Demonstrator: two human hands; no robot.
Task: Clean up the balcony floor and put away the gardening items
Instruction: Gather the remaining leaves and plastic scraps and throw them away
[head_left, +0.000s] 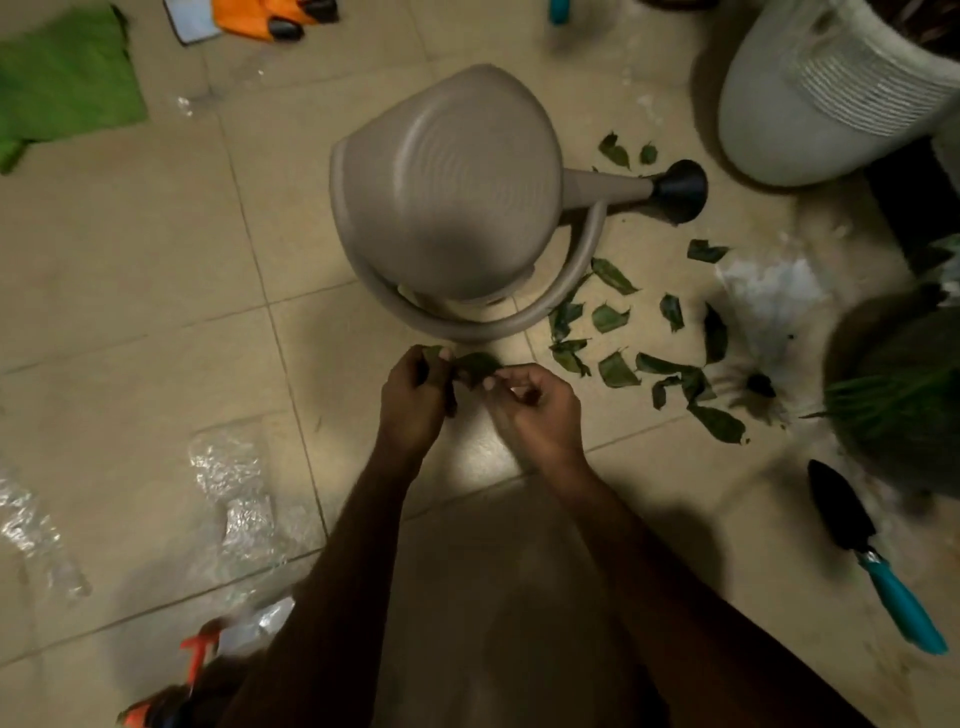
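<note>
Over at the far left, a green cloth (67, 78) is lying crumpled on the tiled floor (156, 312), and clear plastic wrap (228, 493) is spreading across the tiles nearer the person. Both are looking soft and light, easy to bunch up in one hand.

Toward the middle, the watering can (447, 197) is lying tipped so that its ribbed base is facing the camera. It is probably stiff plastic and light if empty, and its looping handle is offering the natural hold.

Just below it, the left hand (413, 400) is curling its fingers around one end of a held leaf (475, 364). The right hand (535, 410) is pinching the other end between thumb and fingertips. Both forearms are reaching forward and converging, knuckles up. Whether the left hand is holding more pieces is hard to tell.

Further right, loose leaves (618, 332) are lying scattered between the can and the pots. They are likely thin, nearly weightless and easily torn, so picking them by the edges or gathering them into the palm should be working best.

At the far right, a trowel (872, 561) is lying with its teal handle pointing toward the person.
</note>
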